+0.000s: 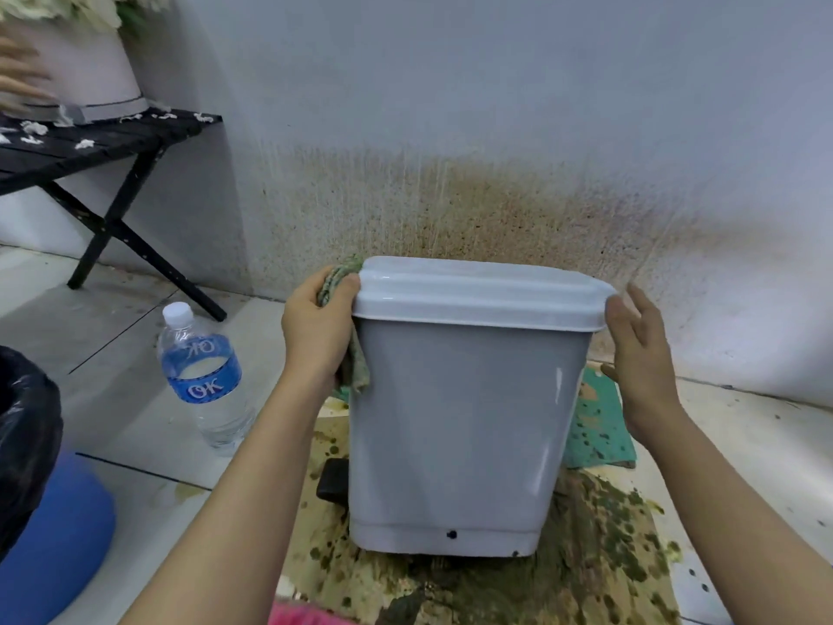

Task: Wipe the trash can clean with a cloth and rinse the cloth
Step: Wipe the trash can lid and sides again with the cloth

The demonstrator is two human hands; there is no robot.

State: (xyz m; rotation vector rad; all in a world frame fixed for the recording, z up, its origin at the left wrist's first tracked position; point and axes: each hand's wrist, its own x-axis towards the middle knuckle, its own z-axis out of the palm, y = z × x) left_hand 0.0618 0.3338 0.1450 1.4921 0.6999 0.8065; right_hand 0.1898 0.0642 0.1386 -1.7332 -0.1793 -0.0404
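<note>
Wall [496, 106], pale and heavily speckled with brown stains low down, fills the background behind everything. Floor tiles [112, 399] run beneath it, and a stained sheet of cardboard [586, 557] spattered with green-brown grime lies on them. The grey trash can [455, 421] stands upright on that cardboard, close to the wall, its lighter lid [478, 293] shut on top and a black pedal [332, 484] showing at its lower left. A green mat [599, 426], also spotted, lies just beside the can on its right. At far left sit a black bin bag [22, 444] and a blue rounded object [58, 534]; behind them a black folding tabletop [90, 142] carries a white pot [90, 69]. A clear water bottle [203, 372] with a blue label stands on the floor left of the can. The left hand [315, 327] is clamped on a greenish cloth [351, 336], pressing it against the lid's left corner, with the cloth's tail hanging down the can's side. The right hand [640, 358] is spread flat with fingers apart, its thumb touching the lid's right edge, gripping nothing.
</note>
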